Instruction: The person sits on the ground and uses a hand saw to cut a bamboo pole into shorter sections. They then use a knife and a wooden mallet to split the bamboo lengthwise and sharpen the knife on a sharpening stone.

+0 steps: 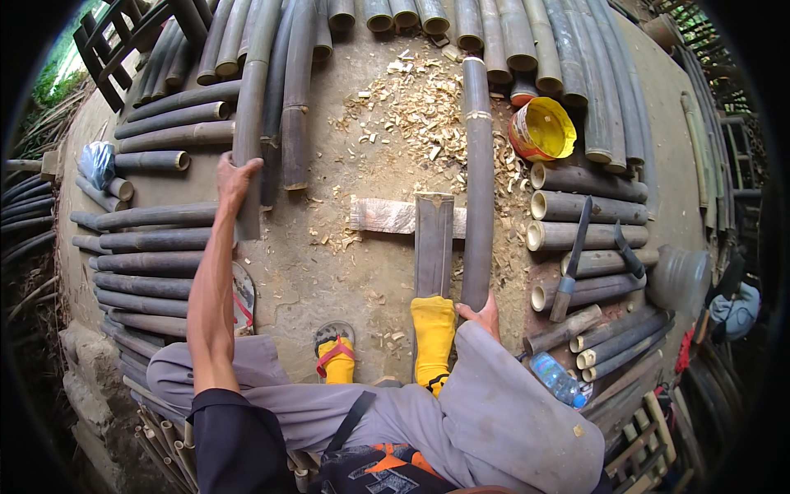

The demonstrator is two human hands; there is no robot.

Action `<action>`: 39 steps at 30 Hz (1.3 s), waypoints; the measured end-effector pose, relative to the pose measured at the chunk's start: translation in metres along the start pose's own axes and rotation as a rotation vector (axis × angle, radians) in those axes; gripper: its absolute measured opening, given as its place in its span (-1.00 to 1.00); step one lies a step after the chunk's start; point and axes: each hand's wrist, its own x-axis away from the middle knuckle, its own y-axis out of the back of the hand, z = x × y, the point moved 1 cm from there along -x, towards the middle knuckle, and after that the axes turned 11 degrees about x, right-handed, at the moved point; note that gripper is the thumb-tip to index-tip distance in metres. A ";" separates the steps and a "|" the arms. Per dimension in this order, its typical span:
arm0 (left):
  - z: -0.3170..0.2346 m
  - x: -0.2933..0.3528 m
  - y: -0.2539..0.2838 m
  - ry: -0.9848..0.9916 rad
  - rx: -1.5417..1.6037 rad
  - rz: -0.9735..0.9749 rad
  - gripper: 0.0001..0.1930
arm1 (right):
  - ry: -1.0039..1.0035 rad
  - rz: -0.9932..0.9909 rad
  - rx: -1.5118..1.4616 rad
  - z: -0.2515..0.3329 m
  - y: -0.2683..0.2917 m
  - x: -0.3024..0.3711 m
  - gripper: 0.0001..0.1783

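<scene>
My left hand is closed around the lower part of a dark bamboo pole on the left, which stretches toward the far edge. On the right, my right hand grips the near end of another dark bamboo pole, its thumb at the side and its other fingers partly hidden. Just left of that pole lies a bamboo piece with a notched far end. My yellow-socked foot rests over its near part. Beneath the piece is a pale, crumpled strip.
Wood chips litter the ground ahead. Bamboo lengths line the left, the far side and the right. A yellow bucket lies tilted at far right. Two blades rest on bamboo, near a plastic bottle. A sandal lies left.
</scene>
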 end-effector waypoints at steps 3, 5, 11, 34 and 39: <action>0.032 -0.027 0.028 -0.235 -0.169 -0.160 -0.53 | 0.010 -0.048 0.032 0.013 -0.003 0.004 -0.25; 0.022 -0.020 0.024 -0.338 -0.249 -0.231 -0.57 | -0.002 -0.074 0.062 0.031 0.011 0.017 -0.29; -0.026 0.065 -0.046 -0.175 0.064 0.101 -0.64 | 0.021 -0.108 0.091 0.042 0.047 0.053 -0.29; -0.100 0.109 -0.144 0.401 0.789 0.535 -0.40 | 0.448 -0.224 -0.254 0.146 0.062 -0.060 -0.61; -0.098 0.057 -0.117 -0.208 0.427 0.035 -0.50 | 0.178 -0.547 0.131 0.054 0.108 -0.031 -0.58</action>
